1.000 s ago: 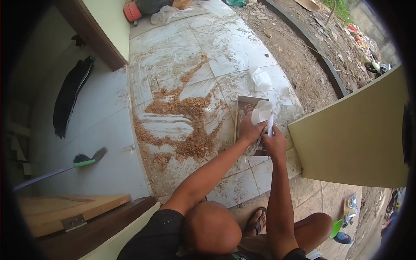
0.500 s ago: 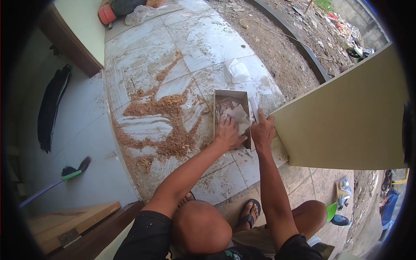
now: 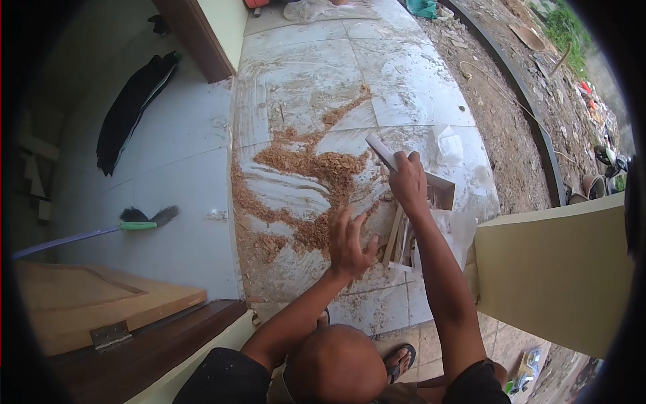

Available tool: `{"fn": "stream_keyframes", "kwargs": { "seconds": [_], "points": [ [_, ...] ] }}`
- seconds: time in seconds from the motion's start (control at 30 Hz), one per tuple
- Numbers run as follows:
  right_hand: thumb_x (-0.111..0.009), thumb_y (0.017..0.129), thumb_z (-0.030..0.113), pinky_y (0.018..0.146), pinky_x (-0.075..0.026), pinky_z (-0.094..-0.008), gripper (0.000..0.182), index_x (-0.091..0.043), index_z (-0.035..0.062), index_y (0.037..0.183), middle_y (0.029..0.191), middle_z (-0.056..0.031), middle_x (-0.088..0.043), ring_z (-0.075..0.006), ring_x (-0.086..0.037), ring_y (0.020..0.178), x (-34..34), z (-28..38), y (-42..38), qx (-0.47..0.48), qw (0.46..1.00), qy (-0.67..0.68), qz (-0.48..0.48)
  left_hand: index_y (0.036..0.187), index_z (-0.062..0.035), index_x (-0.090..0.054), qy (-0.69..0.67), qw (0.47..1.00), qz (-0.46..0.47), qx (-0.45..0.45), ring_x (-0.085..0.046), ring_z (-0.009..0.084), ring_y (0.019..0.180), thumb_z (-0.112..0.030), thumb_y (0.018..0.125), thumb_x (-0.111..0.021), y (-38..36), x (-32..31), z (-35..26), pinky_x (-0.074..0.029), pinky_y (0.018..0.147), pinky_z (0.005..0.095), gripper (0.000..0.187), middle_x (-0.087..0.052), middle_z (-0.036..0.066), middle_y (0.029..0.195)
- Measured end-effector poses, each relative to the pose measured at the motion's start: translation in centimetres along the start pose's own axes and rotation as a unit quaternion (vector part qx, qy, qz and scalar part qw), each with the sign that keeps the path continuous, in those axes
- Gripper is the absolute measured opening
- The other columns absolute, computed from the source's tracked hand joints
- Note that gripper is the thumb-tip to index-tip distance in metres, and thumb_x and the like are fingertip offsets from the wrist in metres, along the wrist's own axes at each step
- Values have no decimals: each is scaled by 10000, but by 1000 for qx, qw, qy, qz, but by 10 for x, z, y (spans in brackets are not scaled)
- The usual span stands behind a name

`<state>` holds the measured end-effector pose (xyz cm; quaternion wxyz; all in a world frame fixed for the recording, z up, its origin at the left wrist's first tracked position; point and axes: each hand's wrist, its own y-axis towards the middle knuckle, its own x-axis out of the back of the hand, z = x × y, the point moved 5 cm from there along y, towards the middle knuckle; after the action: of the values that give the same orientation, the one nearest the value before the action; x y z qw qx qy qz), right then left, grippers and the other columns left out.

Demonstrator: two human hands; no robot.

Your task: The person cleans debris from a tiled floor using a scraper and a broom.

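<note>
My right hand (image 3: 408, 180) is closed round a pale, flat bar-like piece (image 3: 382, 152), held above the left edge of an open box (image 3: 441, 192). My right forearm hides part of the box. Thin strips and whitish wrapping (image 3: 457, 232) show in and beside it. To the left of the box, my left hand (image 3: 350, 248) has its fingers spread over the dusty floor, with nothing in it. Brown shavings (image 3: 313, 165) lie in heaps and streaks just beyond that hand. A crumpled white wrapper (image 3: 449, 146) rests on the tiles past the box.
A broom (image 3: 138, 225) and a dark cloth (image 3: 134, 111) lie on the floor at left. A wooden door panel (image 3: 101, 293) is at lower left, and a yellowish wall (image 3: 555, 269) stands at right. A dark metal beam (image 3: 511, 84) runs along the dirt.
My left hand has left the box and spread open over the floor. My right hand has moved the pale piece to the box's left side. The view has turned, shifting the scene rightward.
</note>
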<state>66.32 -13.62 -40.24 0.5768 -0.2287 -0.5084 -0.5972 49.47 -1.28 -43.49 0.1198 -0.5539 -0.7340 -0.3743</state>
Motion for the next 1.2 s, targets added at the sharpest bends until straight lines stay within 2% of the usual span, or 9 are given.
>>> {"fn": "stream_keyframes", "kwargs": {
  "seconds": [0.13, 0.27, 0.4, 0.57, 0.67, 0.7, 0.8, 0.97, 1.2],
  "points": [
    [-546, 803, 28, 670, -487, -495, 244, -565, 57, 1045, 940, -230, -505, -432, -581, 822, -83, -8, 50, -15, 1000, -22, 7, 1413, 6, -236, 293, 925, -112, 212, -207, 458, 1343, -376, 902, -529, -46, 56, 112, -178, 1083, 570, 703, -191, 263, 1454],
    [-550, 817, 45, 639, -515, -486, 416, -499, 103, 1226, 961, -238, -492, -422, -587, 817, -127, 18, 28, 55, 995, -20, 77, 1423, 11, -218, 304, 900, -109, 293, -204, 463, 1343, -400, 913, -509, -58, 69, 146, -173, 1082, 581, 717, -190, 280, 1454],
    [-544, 825, 45, 636, -508, -509, 424, -499, 108, 1242, 942, -230, -491, -429, -589, 795, -124, 64, -3, 79, 977, 20, 199, 1415, 49, -210, 338, 890, -62, 301, -220, 465, 1336, -413, 919, -490, -50, 67, 144, -197, 1084, 570, 733, -223, 295, 1438],
    [-466, 865, 36, 649, -492, -495, 355, -514, 99, 1211, 907, -270, -490, -462, -586, 760, -134, -9, 146, -26, 999, -24, -28, 1405, 63, -224, 338, 890, -29, 303, -243, 473, 1321, -440, 931, -456, -41, 70, 138, -209, 1073, 581, 729, -235, 307, 1425],
    [-459, 861, 49, 689, -498, -512, 293, -536, 97, 1140, 976, -275, -495, -477, -595, 815, -152, -81, 202, -181, 975, -103, -74, 1400, 63, -235, 339, 890, -28, 305, -252, 481, 1314, -450, 946, -415, -34, 69, 144, -208, 1061, 594, 709, -247, 301, 1423],
    [-459, 861, 49, 689, -498, -512, 293, -536, 97, 1140, 976, -275, -495, -477, -595, 815, -156, -86, 212, -179, 976, -102, -74, 1397, 63, -241, 342, 891, -25, 298, -251, 476, 1317, -467, 946, -400, -34, 69, 146, -209, 1065, 588, 714, -248, 296, 1423],
    [-467, 853, 49, 703, -506, -511, 242, -553, 75, 1077, 999, -272, -501, -480, -599, 810, -182, -77, 233, -145, 980, -125, -53, 1392, 59, -260, 347, 889, -13, 298, -266, 475, 1312, -487, 952, -368, -31, 69, 147, -223, 1055, 587, 709, -262, 291, 1421],
    [-487, 828, 23, 702, -518, -478, 266, -571, 81, 1074, 960, -235, -522, -432, -615, 807, -224, 51, 231, 95, 993, -9, 64, 1392, 48, -276, 346, 889, -2, 301, -279, 471, 1308, -512, 958, -326, -32, 70, 149, -236, 1044, 588, 710, -275, 289, 1422],
    [-552, 811, 41, 708, -536, -432, 355, -563, 136, 1153, 920, -147, -506, -348, -615, 830, -214, 153, 107, 330, 899, 66, 280, 1400, 42, -266, 329, 889, 17, 319, -269, 470, 1317, -513, 952, -332, -36, 74, 149, -227, 1051, 587, 717, -269, 287, 1426]
  ]
}}
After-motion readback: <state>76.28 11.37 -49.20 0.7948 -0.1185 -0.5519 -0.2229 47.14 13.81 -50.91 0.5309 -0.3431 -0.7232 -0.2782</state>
